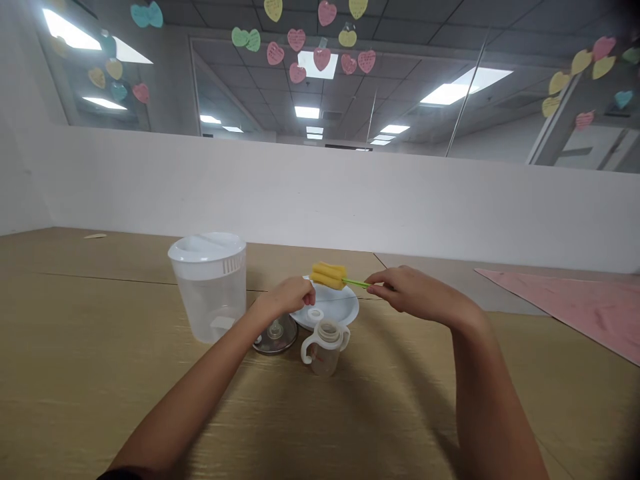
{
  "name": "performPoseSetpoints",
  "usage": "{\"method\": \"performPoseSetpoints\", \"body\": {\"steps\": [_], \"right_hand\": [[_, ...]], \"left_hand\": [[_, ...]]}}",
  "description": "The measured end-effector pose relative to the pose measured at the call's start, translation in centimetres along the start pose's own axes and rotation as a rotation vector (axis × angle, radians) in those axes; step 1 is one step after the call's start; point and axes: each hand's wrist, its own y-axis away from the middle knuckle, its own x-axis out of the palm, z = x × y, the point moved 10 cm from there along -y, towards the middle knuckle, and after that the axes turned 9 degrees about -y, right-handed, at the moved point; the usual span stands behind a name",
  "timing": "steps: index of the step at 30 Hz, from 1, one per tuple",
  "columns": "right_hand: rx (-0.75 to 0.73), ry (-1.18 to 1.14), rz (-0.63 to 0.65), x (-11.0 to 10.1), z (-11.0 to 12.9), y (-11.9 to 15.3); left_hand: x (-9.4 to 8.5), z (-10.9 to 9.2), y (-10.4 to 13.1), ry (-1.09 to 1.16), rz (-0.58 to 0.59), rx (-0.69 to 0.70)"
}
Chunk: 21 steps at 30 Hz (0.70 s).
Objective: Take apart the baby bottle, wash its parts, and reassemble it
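My right hand (400,288) pinches the green handle of a sponge brush, whose yellow sponge head (329,275) points left above a white bowl (345,310). My left hand (295,295) is closed at the bowl's left edge, just beside the sponge; what its fingers hold, if anything, is hidden. Below the hands a clear bottle (325,360) with two white handles stands upright with its mouth uncovered. A small white ring-shaped part (315,315) lies at the bowl's near edge. Under my left wrist is a round metallic dish (276,342) with a small clear part on it.
A tall translucent bucket (213,300) with a white lid stands to the left. On the right lies a pink cloth (575,300). Behind the brown table (100,373) rises a white wall (300,200), with glass and heart-shaped notes above.
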Motion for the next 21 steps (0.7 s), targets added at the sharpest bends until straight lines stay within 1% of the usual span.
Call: {"method": "performPoseSetpoints", "body": {"steps": [4,7,9,11,13,15,19,21], "right_hand": [[0.002,-0.015,0.003,-0.1,0.0,0.2],[0.008,-0.019,-0.002,-0.2,0.0,0.2],[0.017,-0.016,-0.004,-0.3,-0.1,0.3],[0.023,-0.011,0.0,-0.2,-0.1,0.2],[0.025,-0.004,0.004,-0.2,-0.1,0.2],[0.026,0.005,0.004,-0.2,-0.2,0.2],[0.031,0.013,-0.008,-0.3,-0.4,0.2],[0.036,0.009,-0.014,-0.3,-0.5,0.1]], "left_hand": [[2.2,-0.3,-0.7,0.054,0.036,0.0],[4.0,-0.2,-1.0,0.114,0.124,0.009],[4.7,-0.1,-1.0,0.153,0.175,0.019],[4.8,0.0,-1.0,0.181,0.196,0.023],[4.4,0.2,-1.0,0.2,0.187,0.028],[3.4,0.4,-1.0,0.224,0.142,0.033],[0.0,1.5,-0.6,0.311,-0.003,0.023],[-1.8,1.5,0.1,0.368,-0.044,0.034]]}}
